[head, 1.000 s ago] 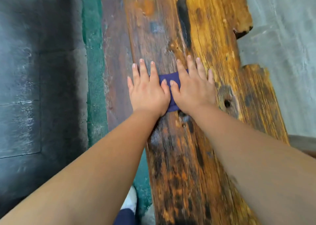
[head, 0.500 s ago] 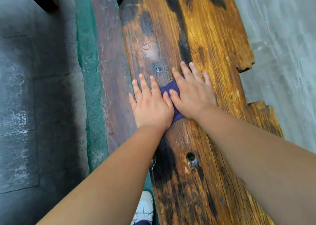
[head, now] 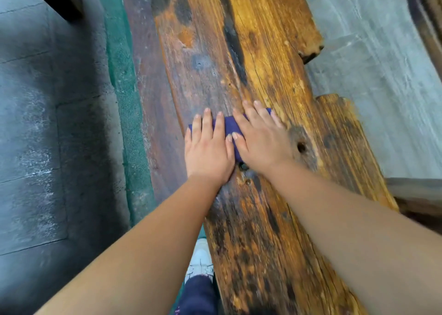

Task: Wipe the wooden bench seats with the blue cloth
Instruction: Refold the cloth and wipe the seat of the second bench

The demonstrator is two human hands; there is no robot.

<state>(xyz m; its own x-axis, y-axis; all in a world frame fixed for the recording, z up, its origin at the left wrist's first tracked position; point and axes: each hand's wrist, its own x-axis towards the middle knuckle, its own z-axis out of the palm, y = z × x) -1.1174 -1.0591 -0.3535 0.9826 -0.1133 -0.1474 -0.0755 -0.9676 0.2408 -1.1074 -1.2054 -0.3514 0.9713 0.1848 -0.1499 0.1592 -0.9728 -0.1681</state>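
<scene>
Both hands, left hand [head: 207, 152] and right hand [head: 259, 140], press flat-fingered on the soft, limp blue cloth [head: 228, 125] mid-frame on the rough desk [head: 275, 59], best driven under the palms.

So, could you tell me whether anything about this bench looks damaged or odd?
Yes. The wooden bench seat has a broken notch cut out of its right edge, a small round hole just right of the right hand, and dark blotches across the worn finish. The blue cloth lies flat under both hands.

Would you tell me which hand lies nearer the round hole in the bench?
The right hand; the hole sits just beside it, while the left hand lies farther off.
</scene>
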